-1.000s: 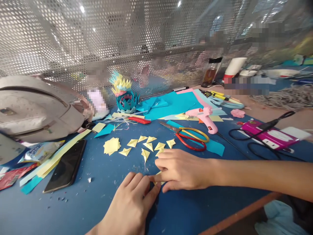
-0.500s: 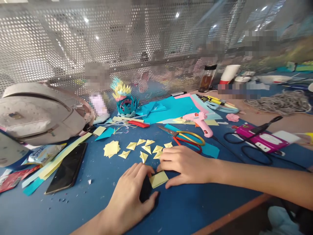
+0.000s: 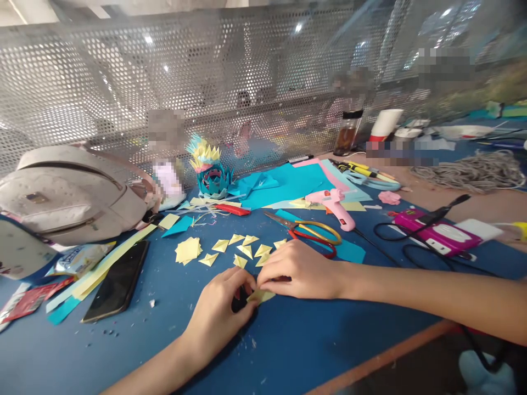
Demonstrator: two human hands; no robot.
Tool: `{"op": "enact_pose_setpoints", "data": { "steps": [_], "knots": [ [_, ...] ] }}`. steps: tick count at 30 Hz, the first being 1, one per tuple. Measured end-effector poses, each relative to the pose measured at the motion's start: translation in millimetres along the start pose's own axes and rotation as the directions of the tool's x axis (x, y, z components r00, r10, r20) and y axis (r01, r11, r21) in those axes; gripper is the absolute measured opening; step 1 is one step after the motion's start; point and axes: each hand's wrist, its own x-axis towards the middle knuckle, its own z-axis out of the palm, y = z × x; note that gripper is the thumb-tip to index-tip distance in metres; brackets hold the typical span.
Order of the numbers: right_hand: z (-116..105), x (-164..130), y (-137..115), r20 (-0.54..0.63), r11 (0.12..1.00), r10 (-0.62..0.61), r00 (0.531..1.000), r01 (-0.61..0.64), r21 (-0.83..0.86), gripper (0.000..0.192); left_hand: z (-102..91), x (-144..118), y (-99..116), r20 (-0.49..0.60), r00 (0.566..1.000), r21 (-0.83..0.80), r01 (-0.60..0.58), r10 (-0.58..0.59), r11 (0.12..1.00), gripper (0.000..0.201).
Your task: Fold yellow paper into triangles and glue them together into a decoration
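Both hands pinch one yellow paper piece flat on the blue table, left hand and right hand mid-fold, just before the scissors; several folded yellow triangles lie finished beside them, unfolded yellow squares remaining.

A shared craft workshop is shown: a blue worktop is strewn with folded yellow paper pieces, scissors, a pink glue gun and coloured paper sheets, bounded by a perforated metal screen.
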Motion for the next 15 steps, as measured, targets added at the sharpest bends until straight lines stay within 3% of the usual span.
{"op": "enact_pose_setpoints", "data": {
  "steps": [2, 5, 7, 10, 12, 15],
  "knots": [
    [-3, -1, -4, 0.017, 0.971, 0.152, 0.988, -0.153, 0.182, 0.021, -3.9, -1, -1, -0.059, 0.998, -0.008, -0.037, 0.037, 0.999, 0.014],
    [-8, -2, -8, 0.126, 0.789, 0.322, 0.938, -0.34, 0.512, 0.023, -10.5, -3, -4, -0.16, 0.977, 0.011, -0.138, 0.138, 0.99, 0.019],
    [-11, -1, -10, 0.186, 0.654, 0.361, 0.914, -0.39, 0.648, 0.028, -13.2, -5, -4, -0.203, 0.955, 0.042, -0.213, 0.218, 0.976, 0.022],
    [-12, 0, -9, 0.214, 0.563, 0.389, 0.896, -0.415, 0.714, 0.032, -12.5, -5, -1, -0.238, 0.928, 0.06, -0.281, 0.287, 0.958, 0.026],
    [-10, -1, -9, 0.202, 0.555, 0.406, 0.891, -0.416, 0.72, 0.027, -10.2, -5, 3, -0.261, 0.939, -0.035, -0.239, 0.222, 0.97, 0.024],
    [-6, -2, -9, 0.169, 0.595, 0.42, 0.892, -0.411, 0.691, 0.023, -7.5, -2, 8, -0.205, 0.977, -0.376, -0.018, -0.064, 0.926, 0.017]
  ]
}}
